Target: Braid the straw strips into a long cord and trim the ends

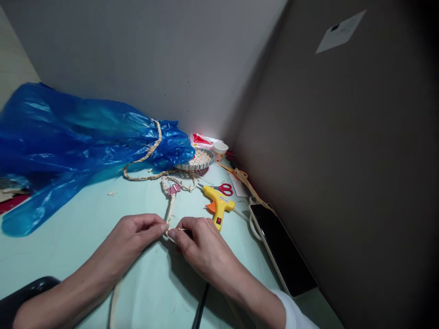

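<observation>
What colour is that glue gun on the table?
The glue gun is yellow with an orange trigger, as the head view shows.

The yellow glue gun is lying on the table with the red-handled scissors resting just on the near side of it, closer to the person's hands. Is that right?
Not quite: the head view shows the red-handled scissors on the far side, beyond the yellow glue gun, which lies on the table.
</observation>
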`<state>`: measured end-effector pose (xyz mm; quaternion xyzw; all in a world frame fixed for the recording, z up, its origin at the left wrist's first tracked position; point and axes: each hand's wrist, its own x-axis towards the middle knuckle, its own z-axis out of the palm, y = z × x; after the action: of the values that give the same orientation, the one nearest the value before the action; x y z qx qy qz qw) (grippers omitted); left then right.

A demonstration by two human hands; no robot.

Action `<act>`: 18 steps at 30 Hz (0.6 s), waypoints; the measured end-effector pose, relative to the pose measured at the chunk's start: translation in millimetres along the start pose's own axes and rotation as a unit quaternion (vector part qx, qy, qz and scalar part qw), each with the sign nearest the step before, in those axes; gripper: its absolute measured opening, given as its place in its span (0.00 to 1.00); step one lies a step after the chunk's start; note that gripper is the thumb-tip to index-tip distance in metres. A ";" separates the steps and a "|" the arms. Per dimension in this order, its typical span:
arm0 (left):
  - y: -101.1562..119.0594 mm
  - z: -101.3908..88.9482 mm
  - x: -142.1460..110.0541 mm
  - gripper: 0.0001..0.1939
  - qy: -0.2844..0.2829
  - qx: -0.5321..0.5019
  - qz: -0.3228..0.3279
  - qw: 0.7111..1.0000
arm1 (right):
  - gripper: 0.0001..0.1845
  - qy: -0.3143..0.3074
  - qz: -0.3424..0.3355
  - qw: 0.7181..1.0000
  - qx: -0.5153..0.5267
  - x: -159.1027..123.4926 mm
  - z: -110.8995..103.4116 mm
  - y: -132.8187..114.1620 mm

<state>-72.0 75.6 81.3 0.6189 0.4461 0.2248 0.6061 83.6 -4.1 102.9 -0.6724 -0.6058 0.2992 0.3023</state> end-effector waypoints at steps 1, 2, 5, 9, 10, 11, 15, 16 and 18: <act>0.2 0.1 -1.2 0.15 0.000 -0.014 -0.012 1.000 | 0.11 0.001 0.010 1.000 0.007 0.1 -1.4 -1.0; 0.4 0.3 -2.4 0.14 0.001 -0.025 -0.022 0.999 | 0.08 0.008 0.023 1.000 0.015 0.1 -3.4 -2.6; 1.1 1.1 -5.5 0.14 -0.006 -0.038 -0.043 0.998 | 0.15 0.037 0.053 0.996 0.054 -1.3 -11.9 -7.3; 2.9 1.3 -5.2 0.17 -0.022 -0.034 -0.059 0.997 | 0.18 0.047 0.028 0.991 0.119 -3.0 -19.1 -4.9; 3.3 1.0 -4.4 0.17 -0.024 -0.029 -0.058 0.998 | 0.19 0.055 0.017 0.990 0.132 -2.9 -18.6 -3.1; 3.4 0.7 -3.5 0.18 -0.025 -0.024 -0.056 0.998 | 0.19 0.066 0.009 0.987 0.143 -2.7 -17.3 -1.5; 3.0 -0.4 -1.1 0.18 -0.031 -0.022 -0.056 0.998 | 0.09 0.056 -0.013 0.977 0.206 -3.6 -5.5 -1.2; 2.9 -0.6 -1.1 0.17 -0.034 -0.024 -0.054 0.998 | 0.09 0.044 -0.016 0.976 0.213 -4.7 -1.9 -2.2; 2.9 -0.5 -1.8 0.16 -0.034 -0.023 -0.051 0.998 | 0.07 0.037 -0.017 0.980 0.196 -7.5 4.9 -4.3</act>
<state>-72.4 74.8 84.6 0.5884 0.4505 0.1825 0.6462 76.5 -10.9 103.4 -0.6002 -0.5350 0.3824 0.4553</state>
